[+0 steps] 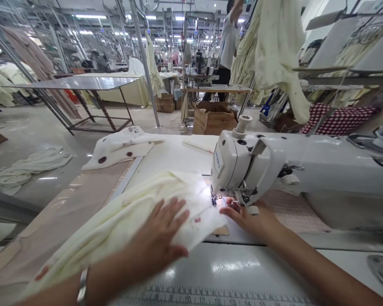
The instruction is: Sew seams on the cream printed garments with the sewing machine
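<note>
- Step in hand: cream fabric [115,229] lies bunched on the white sewing table [166,157], one edge fed up to the presser foot [214,199] of an industrial sewing machine [239,163]. That edge calls for being kept flat and steady at the foot.
- Left hand [156,231]: fingers spread wide and flat on the cloth, pressing down, not gripping (a metal bangle [82,285] sits on that wrist).
- Right hand [249,219]: fingers loosely curled just beside the foot, tips at the cloth's edge. Whether they pinch it, I cannot tell.
- Farther along the table: a spotted cloth piece [118,148] lies folded over itself, well apart from both hands.
</note>
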Motion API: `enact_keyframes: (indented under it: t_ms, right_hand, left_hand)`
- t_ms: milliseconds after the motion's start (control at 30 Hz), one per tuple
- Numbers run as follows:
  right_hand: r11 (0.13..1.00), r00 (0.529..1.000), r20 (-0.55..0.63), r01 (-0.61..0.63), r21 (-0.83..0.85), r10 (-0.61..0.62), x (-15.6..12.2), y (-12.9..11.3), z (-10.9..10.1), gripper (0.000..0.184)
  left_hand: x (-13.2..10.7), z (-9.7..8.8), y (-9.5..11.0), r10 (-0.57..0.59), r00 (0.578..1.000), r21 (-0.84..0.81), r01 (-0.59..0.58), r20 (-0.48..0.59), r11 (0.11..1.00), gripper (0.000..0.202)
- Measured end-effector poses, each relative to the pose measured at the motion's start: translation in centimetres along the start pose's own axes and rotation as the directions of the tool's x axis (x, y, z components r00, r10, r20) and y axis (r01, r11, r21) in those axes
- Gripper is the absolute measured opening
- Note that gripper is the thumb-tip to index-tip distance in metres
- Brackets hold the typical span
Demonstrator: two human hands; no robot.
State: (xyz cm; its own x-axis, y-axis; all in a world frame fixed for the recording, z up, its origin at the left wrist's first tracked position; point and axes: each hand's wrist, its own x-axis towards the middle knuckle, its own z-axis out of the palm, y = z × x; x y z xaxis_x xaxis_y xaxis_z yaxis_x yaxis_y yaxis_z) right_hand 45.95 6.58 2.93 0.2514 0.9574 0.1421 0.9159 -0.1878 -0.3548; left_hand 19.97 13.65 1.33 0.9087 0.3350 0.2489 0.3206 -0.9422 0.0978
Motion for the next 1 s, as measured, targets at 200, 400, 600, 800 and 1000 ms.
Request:
enact_keyframes:
  t_ms: [200,400,600,800,1000]
  right_hand:
    - [0.994,0.995,0.075,0.057,0.091,-0.063,-0.4,-0.4,0.8,0.026]
    - [0.985,0.985,-0.105,0.144,0.093,-0.134,-1.6,0.8,-0.3,0.026]
    - [0.939,0.939,0.029,0.343,0.033,-0.344,-5.3,-1.8,0.2,0.047]
    - [0.917,0.918,0.233,0.362,-0.170,-0.320,-5.2,-0.2,1.3,0.062]
    - [0.912,0.905,0.229,0.392,-0.124,-0.358,-4.3,0.8,1.1,0.065]
  left_hand:
    - [-0.4,0.1,7.8,-0.004,1.000,-0.392,0.012,0.023,0.920,0.030]
    - [5.9,0.0,2.3,-0.044,0.997,-0.289,0.060,0.064,0.955,0.027]
    - [5.1,1.1,2.3,-0.027,0.999,-0.250,0.034,0.031,0.968,0.028]
    - [5.3,0.8,2.8,-0.046,0.998,-0.190,0.052,0.036,0.980,0.027]
    - [5.6,1.3,2.4,-0.047,0.999,-0.175,0.046,0.000,0.984,0.029]
